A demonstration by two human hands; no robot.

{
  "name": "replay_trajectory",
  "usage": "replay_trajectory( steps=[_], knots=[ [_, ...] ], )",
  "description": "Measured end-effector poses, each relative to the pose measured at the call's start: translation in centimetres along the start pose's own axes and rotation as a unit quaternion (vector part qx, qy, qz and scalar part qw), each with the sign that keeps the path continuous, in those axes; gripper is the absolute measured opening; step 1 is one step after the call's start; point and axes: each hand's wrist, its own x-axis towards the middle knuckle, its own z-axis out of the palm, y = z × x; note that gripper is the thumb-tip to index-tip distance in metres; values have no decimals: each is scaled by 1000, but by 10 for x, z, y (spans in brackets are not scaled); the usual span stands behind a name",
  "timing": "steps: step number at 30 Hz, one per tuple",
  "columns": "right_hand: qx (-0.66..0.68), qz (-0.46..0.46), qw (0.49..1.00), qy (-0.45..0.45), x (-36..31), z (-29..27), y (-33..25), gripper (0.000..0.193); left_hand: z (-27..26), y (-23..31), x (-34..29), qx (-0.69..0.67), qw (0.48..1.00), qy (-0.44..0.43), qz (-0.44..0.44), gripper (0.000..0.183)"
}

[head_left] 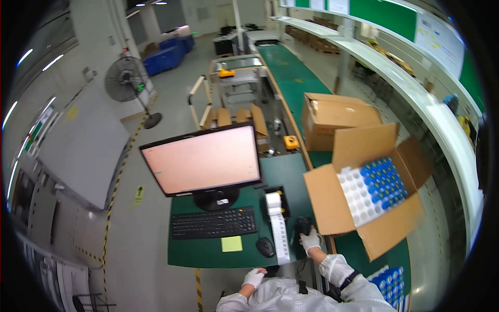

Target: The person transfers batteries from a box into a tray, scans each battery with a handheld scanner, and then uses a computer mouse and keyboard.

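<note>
My right hand (311, 240), in a white glove, closes on a black handheld device (303, 225) at the desk's right side; it looks like a barcode scanner. My left hand (254, 278), also gloved, is just off the desk's front edge with its fingers curled. Whatever it may hold is hidden. Between the hands a strip of white labels (280, 236) runs off a roll (273, 200), beside a black mouse (265, 247). Right of my right hand stands an open carton (326, 200) with blue cylindrical cells (383, 182) and a white holder (358, 197).
On the green desk (195, 255) are a monitor (202, 158), a keyboard (214, 223) and a yellow note (232, 244). A closed carton (338, 117) stands behind the open one. More blue cells (390, 283) lie near my right elbow. A white shelf (416, 91) curves along the right.
</note>
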Motion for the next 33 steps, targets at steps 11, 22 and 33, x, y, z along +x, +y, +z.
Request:
replay_trajectory(
  steps=[11, 22, 33],
  knots=[
    [138, 39, 989, 27, 8, 39, -4, 79, -27, 0, -30, -41, 990, 131, 17, 22],
    [-177, -526, 829, -67, -57, 28, -29, 41, -168, -19, -14, 105, 822, 560, 2, 36],
    [-177, -487, 843, -145, -105, 98, -23, 43, -219, -15, 48, 290, 746, 522, -295, 58]
  ],
)
